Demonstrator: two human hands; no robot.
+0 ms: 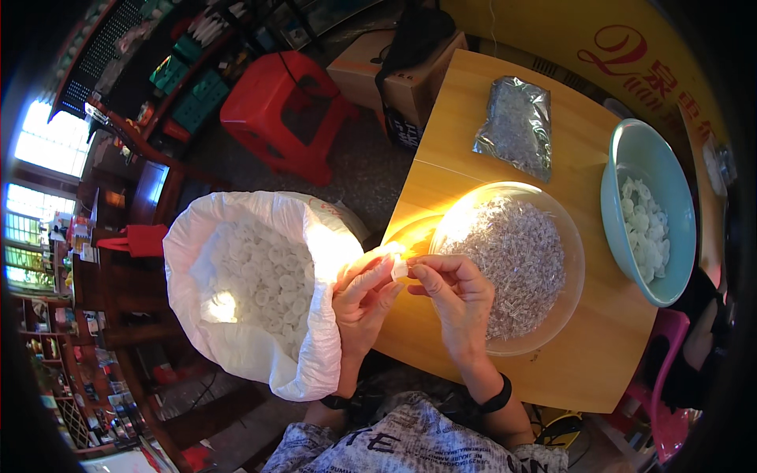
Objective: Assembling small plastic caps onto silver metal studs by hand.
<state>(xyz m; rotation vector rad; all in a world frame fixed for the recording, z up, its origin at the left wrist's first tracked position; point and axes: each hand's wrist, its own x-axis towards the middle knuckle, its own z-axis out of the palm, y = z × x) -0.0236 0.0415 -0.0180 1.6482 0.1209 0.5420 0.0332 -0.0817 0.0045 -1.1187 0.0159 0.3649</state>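
Observation:
In front of my chest, both hands meet over the gap between the sack and the table. My left hand pinches a small whitish plastic piece, partly washed out by bright sunlight. Thumb and fingers of my right hand are pressed together at the right side of that piece; whatever they grip is too small to make out. A white woven sack beside my left hand holds many round translucent plastic pieces. A clear round tub right of my right hand is full of small clear plastic bits.
A light blue basin with whitish pieces stands on the wooden table at the right. A silvery bag lies at its far side. Beyond the sack are a red stool and a cardboard box. A person sits at the far right.

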